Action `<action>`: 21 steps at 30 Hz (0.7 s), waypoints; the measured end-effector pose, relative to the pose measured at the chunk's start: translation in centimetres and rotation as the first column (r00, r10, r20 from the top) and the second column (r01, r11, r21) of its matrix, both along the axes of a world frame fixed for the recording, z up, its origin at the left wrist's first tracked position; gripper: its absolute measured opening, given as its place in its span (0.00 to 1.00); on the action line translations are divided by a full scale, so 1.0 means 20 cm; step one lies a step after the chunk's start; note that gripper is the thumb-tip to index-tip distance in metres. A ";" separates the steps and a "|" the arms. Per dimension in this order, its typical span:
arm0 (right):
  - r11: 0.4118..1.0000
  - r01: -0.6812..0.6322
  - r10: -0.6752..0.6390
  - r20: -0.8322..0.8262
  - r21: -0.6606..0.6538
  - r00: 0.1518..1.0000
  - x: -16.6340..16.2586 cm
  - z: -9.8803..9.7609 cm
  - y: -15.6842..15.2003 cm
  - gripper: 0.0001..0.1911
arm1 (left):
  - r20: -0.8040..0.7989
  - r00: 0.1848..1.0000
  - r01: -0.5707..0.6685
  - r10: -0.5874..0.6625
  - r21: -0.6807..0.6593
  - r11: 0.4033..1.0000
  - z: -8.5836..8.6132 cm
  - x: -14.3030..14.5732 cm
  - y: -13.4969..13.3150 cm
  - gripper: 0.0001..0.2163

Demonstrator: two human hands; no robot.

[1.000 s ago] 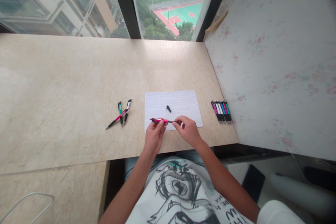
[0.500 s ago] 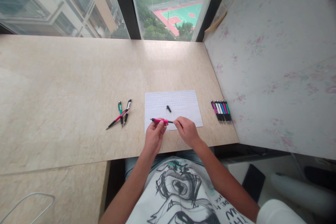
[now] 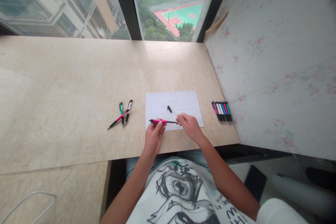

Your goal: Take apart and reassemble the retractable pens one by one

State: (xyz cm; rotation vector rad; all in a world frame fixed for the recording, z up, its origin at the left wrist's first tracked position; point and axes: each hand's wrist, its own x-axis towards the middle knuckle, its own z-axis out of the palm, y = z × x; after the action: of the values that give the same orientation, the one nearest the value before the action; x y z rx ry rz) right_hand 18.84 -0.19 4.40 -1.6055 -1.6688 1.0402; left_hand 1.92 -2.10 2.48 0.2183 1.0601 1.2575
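My left hand [image 3: 154, 136] pinches the pink barrel of a ballpoint pen [image 3: 158, 121], held level over the lower part of a written sheet of paper [image 3: 183, 103]. A thin dark refill [image 3: 171, 122] sticks out of the barrel's right end. At the refill's far tip, the fingers of my right hand [image 3: 189, 126] are closed; a small shiny bit shows there, too tiny to make out. Above the pen, a short black grip piece [image 3: 169, 109] lies loose on the paper.
Left of the paper, a pink pen [image 3: 118, 119] lies across a green pen [image 3: 121, 106] and a white pen [image 3: 129, 106]. Several pens [image 3: 222, 112] lie side by side near the flowered wall [image 3: 262, 77]. A white cable [image 3: 36, 193] curls at lower left.
My right hand has shifted slightly right and up, and more of the dark refill shows between the pink barrel and its fingers. My left hand keeps its hold on the pen.
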 end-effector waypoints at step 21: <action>0.974 0.203 -0.205 0.014 0.098 0.979 -0.01 -0.14 0.12 0.06 | 0.072 0.996 -0.049 0.051 -0.040 0.998 -0.02 -0.06 0.02 0.11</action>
State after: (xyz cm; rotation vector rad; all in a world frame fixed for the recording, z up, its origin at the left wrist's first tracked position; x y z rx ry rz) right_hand 18.64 2.25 1.60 -1.6909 -1.5080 0.8287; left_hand 0.64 -1.69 2.17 0.1165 1.0305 1.2798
